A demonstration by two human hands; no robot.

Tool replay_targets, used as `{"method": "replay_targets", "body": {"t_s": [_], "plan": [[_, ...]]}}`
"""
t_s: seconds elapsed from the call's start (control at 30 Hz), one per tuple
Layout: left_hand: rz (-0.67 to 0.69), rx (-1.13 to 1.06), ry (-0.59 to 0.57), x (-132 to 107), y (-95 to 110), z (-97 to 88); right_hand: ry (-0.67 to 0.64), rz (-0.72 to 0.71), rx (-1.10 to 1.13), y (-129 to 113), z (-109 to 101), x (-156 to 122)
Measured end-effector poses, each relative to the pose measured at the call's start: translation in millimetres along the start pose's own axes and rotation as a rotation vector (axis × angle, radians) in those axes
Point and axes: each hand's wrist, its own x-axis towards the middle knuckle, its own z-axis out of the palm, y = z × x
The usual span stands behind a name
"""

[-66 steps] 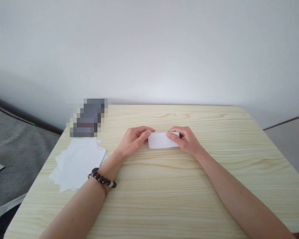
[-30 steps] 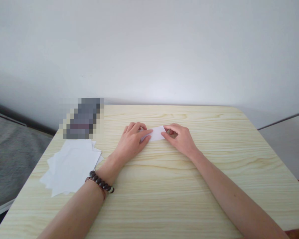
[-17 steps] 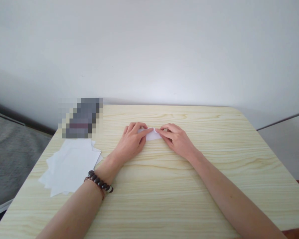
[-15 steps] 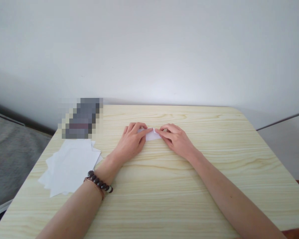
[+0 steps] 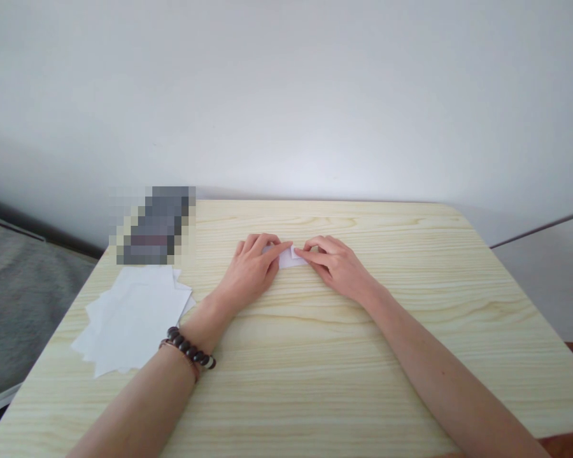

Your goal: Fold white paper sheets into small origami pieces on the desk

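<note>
A small white folded piece of paper (image 5: pixel 288 259) lies on the table between my hands, its ends covered by my fingers. My left hand (image 5: pixel 255 264) grips its left part, the index finger stretched along the upper edge and the thumb below. At the other end, my right hand (image 5: pixel 337 264) pinches a small flap that is turned over near the paper's middle. Dark beads and a thin reddish band circle my left wrist.
Several loose white sheets (image 5: pixel 138 318) lie in an uneven stack left of my left forearm. Behind them is a dark pixelated object (image 5: pixel 157 226). The wood-grain table (image 5: pixel 315 381) meets a white wall (image 5: pixel 315 95) at its far edge. Grey fabric (image 5: pixel 28 299) lies beyond the left edge.
The small flap at the paper's middle, raised before, now lies flatter toward the right under my right fingertips. My left hand has hardly moved.
</note>
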Motion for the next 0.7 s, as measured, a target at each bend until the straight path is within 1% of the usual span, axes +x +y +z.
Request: {"method": "replay_targets", "body": {"t_s": [0.3, 0.5, 0.7], "plan": [[0.021, 0.017, 0.006, -0.6, -1.8, -1.8, -0.042, -0.019, 0.021, 0.6, 0.5, 0.0], [0.035, 0.028, 0.018, -0.6, -3.3, 1.1, -0.064, 0.016, 0.075, 0.1, -1.3, 1.2], [0.041, 0.044, 0.033, -0.9, -2.9, 1.6, -0.085, 0.018, 0.071, 0.8, -1.3, 1.0]]}}
